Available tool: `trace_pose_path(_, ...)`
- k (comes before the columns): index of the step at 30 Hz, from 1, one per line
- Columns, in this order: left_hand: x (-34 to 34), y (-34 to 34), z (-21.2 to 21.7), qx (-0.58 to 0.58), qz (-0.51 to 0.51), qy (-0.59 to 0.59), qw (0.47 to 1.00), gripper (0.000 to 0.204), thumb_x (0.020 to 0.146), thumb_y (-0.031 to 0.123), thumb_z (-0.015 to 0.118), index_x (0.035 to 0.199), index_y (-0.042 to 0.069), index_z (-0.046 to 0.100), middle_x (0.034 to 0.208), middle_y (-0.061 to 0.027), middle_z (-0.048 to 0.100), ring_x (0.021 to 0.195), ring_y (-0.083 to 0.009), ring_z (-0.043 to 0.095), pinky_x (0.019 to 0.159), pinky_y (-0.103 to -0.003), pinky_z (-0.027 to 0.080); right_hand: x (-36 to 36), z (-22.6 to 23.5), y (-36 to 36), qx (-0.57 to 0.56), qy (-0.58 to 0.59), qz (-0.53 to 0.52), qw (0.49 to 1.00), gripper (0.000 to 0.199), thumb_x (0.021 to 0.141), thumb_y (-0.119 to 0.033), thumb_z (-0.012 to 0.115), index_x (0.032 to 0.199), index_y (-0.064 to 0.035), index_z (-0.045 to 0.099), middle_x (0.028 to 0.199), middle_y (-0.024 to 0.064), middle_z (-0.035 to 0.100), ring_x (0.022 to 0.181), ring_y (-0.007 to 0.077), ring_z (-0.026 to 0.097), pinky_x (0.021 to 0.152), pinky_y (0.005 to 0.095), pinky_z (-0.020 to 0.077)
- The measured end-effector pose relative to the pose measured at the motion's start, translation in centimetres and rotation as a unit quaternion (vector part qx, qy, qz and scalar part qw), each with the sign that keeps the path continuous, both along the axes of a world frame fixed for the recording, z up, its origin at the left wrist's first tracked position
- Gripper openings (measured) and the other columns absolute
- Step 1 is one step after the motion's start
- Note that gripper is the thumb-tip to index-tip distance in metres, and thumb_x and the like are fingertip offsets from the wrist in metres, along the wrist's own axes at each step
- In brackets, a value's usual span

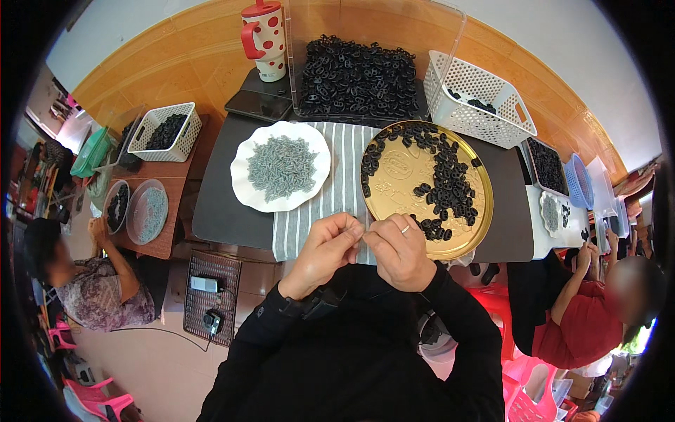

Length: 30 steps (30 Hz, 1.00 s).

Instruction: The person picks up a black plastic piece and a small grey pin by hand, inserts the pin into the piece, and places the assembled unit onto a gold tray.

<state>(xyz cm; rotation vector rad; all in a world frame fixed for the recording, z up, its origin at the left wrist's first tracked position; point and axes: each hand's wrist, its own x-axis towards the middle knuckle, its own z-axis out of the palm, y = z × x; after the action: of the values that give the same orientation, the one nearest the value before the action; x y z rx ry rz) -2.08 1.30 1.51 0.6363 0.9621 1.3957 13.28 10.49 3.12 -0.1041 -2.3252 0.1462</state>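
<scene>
Both hands meet fingertip to fingertip over the near edge of a grey-and-white striped cloth [347,162]. My left hand [326,252] is closed in a pinch, thumb against the forefinger. Curled close beside it is my right hand [399,252], a ring on one finger. Whatever they pinch is too small and covered to make out. Left of the cloth, a white wavy-rimmed plate [242,169] bears a heap of small grey-green spring-like pieces [281,165]. To the right, a round gold tray [394,190] carries scattered small black oval pieces with holes [453,179].
Behind stands a clear bin [295,42] of black pieces [358,77]. A white perforated basket [485,105] sits at back right. A dark phone [259,104] and red-lidded tumbler [271,42] are at back left. People work at side tables, left [158,190] and right.
</scene>
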Motion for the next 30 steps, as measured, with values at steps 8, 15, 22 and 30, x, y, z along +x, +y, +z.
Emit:
trace_pose_path(8, 0.0, -0.4, 0.3, 0.035, 0.057, 0.140, 0.988, 0.017, 0.097, 0.014, 0.057, 0.085, 0.002, 0.056, 0.064, 0.0009, 0.052, 0.056, -0.0048, 0.047, 0.048, -0.022, 0.037, 0.6, 1.1, -1.8, 0.121, -0.041, -0.010, 0.992, 0.026, 0.069, -0.014, 0.060, 0.091, 0.0001, 0.062, 0.092, 0.0113, 0.058, 0.076, 0.0220, 0.054, 0.063, 0.0334, 0.0405)
trace_pose_path(15, -1.0, 1.4, -0.3, 0.134, 0.225, 0.587, 0.766, 0.005, 0.087, -0.003, 0.057, 0.091, -0.004, 0.057, 0.083, -0.0205, 0.057, 0.073, -0.0410, 0.058, 0.063, -0.044, 0.046, -0.4, -1.1, -1.8, 0.016, -0.146, -0.135, 0.980, 0.013, 0.072, -0.012, 0.058, 0.081, -0.0028, 0.056, 0.085, 0.0099, 0.047, 0.081, 0.0252, 0.049, 0.071, 0.0349, 0.0378)
trace_pose_path(22, 0.6, 1.1, 0.2, 0.150, 0.216, 0.581, 0.770, 0.016, 0.083, -0.003, 0.061, 0.099, -0.003, 0.064, 0.088, -0.0178, 0.058, 0.076, -0.0399, 0.060, 0.065, -0.045, 0.048, -0.2, -1.6, -2.4, -0.022, -0.145, -0.158, 0.976, 0.015, 0.072, -0.013, 0.059, 0.081, -0.0017, 0.058, 0.097, 0.0134, 0.051, 0.091, 0.0282, 0.050, 0.075, 0.0371, 0.0373)
trace_pose_path(30, 0.7, 1.0, -0.4, 0.145, 0.185, 0.672, 0.702, 0.011, 0.077, -0.002, 0.067, 0.089, -0.002, 0.066, 0.086, -0.0138, 0.060, 0.081, -0.0332, 0.055, 0.069, -0.040, 0.045, 0.8, -2.0, -2.7, -0.010, -0.113, -0.175, 0.978, 0.020, 0.071, -0.010, 0.060, 0.086, 0.0026, 0.064, 0.121, 0.0189, 0.055, 0.115, 0.0337, 0.051, 0.085, 0.0405, 0.0375)
